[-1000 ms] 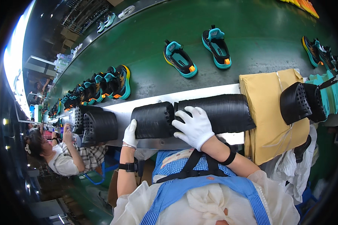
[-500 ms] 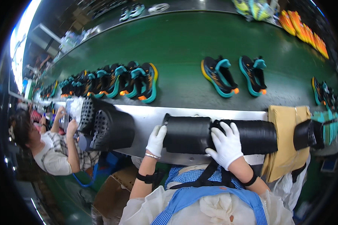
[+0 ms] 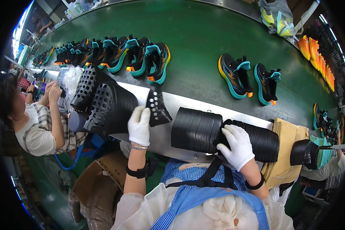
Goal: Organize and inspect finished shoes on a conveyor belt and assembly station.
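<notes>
My left hand, in a white glove, is raised beside a thin black curved shoe insert with punched holes and pinches its edge. My right hand, also gloved, curls its fingers over the end of a lying stack of nested black inserts. Some of its fingertips are hidden between this stack and another stack of black inserts just to the left. Left of my left hand lies a third stack, its perforated faces turned outward.
Brown paper sheets lie under the right end of the stacks. On the green belt stand a row of black-and-teal sneakers and two separate sneakers. A co-worker sits at the left, near an open carton.
My left hand has moved up and left from the middle stack, now with a perforated insert. My right hand stays between the stacks. The whole view has turned and shifted.
</notes>
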The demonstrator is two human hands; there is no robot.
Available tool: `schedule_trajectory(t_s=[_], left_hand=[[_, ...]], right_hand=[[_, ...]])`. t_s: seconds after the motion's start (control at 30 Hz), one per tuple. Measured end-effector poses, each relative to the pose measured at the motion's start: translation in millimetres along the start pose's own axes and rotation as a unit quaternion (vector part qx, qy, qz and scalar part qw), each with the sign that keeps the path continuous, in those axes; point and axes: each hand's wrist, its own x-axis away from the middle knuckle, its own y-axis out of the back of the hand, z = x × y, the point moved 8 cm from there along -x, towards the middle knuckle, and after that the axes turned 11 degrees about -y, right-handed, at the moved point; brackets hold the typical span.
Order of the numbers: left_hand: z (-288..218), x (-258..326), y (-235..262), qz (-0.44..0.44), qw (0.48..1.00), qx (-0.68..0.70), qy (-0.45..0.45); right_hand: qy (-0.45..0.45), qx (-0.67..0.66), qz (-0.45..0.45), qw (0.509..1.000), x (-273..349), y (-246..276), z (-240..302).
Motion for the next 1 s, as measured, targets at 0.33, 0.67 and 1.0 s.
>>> schedule_trajectory(t_s=[0.33, 0.67, 1.0], left_hand=[[-117, 83, -116, 0.403, 0.887, 0.190, 0.123], [-135, 129, -169, 0.546, 0.826, 0.117, 0.074], [-153, 162, -224, 0.592, 0.805, 0.030, 0.016]], right_hand=[[-0.166, -0.394, 0.053, 0.902, 16, 48, 17], [-0.206, -0.380, 0.055, 0.900, 76, 34, -39], [-0.362, -0.317, -0.048, 0.875, 146, 71, -132]])
